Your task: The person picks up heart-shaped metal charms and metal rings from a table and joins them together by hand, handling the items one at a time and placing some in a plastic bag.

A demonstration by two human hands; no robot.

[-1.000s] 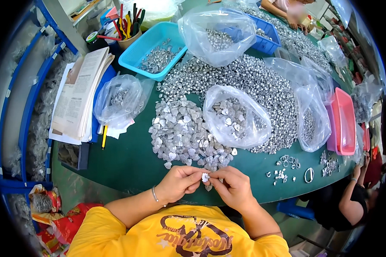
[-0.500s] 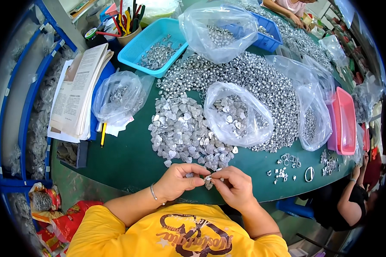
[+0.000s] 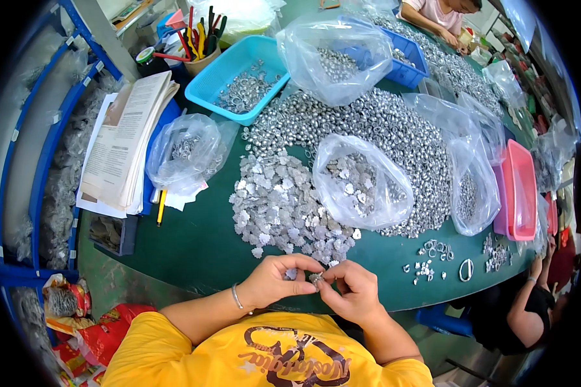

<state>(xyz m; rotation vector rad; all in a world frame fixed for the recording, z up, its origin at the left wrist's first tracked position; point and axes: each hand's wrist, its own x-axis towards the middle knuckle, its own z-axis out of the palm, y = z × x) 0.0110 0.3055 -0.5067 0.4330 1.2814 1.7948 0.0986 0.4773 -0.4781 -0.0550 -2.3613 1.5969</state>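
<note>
Head view: at the lower centre of the frame, the left hand (image 3: 271, 284) and right hand (image 3: 352, 293) met at their fingertips, each grip pinching a small silver metal piece (image 3: 315, 278) between them, just above the near edge of the green surface (image 3: 193, 245). A heap of flat silver pieces (image 3: 281, 206) lay just beyond, beside a clear bag (image 3: 361, 180) of parts. A turquoise tray (image 3: 235, 77) sat at upper left.
</note>
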